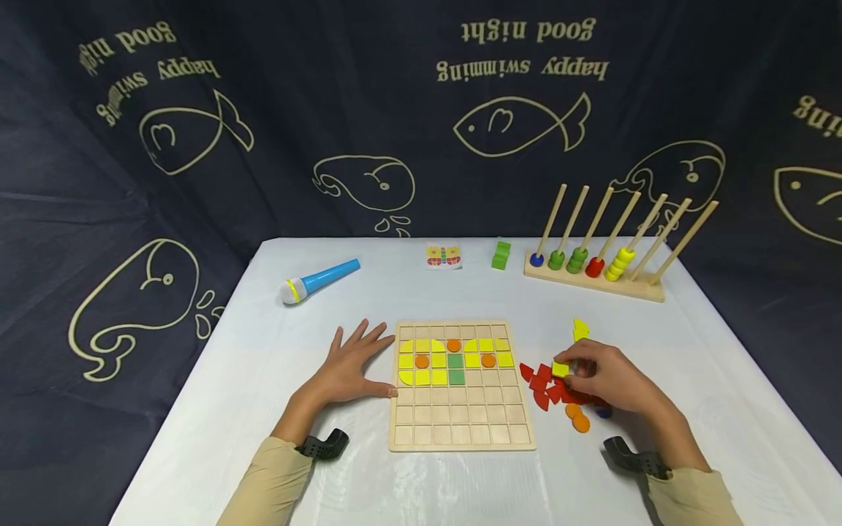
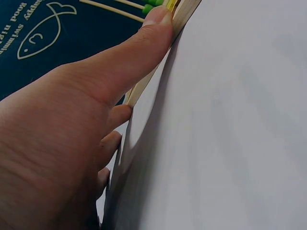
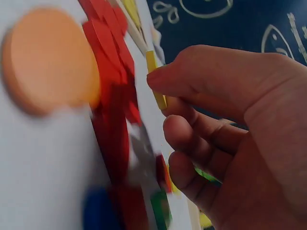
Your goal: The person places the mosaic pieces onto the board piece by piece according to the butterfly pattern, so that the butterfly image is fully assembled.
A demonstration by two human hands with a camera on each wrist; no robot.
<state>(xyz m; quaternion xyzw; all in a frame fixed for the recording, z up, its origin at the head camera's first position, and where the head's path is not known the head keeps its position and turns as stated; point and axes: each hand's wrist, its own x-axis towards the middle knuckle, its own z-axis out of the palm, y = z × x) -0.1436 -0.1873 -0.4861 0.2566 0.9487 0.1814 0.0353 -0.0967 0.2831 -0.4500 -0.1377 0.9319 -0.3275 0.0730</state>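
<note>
Right hand [image 1: 608,376]: at the right of the head view, above the loose pieces; we see its thumb and index fingers [image 3: 158,79] nearly together, pinching one thin tile, while the others curl beneath.
Yellow tile [image 1: 560,368]: between those fingertips, right of centre in the frame; the right wrist view shows us its narrow edge, clear of the pieces below.
Left hand [image 1: 343,371]: left of centre, palm down, fingers spread wide and grasping nothing; we find its thumb resting on the board's left edge.
Grid board [image 1: 463,437]: lower middle of the frame, flat on the tabletop [image 1: 355,482]. In its upper rows we count three orange discs [image 1: 422,361] and two green squares [image 1: 456,376] among yellow pieces [image 1: 422,378]; the left yellow group has three rows, the right one two.
Red pieces [image 1: 541,383]: heaped just right of the board, partly under the right hand, with two loose orange rounds [image 1: 581,423] below them.
Picture card [image 1: 444,256]: upper middle, showing us a butterfly design.
Back of the tabletop: blue microphone [image 1: 329,275] upper left, green block [image 1: 501,256] right of the card, peg rack [image 1: 595,281] upper right.
</note>
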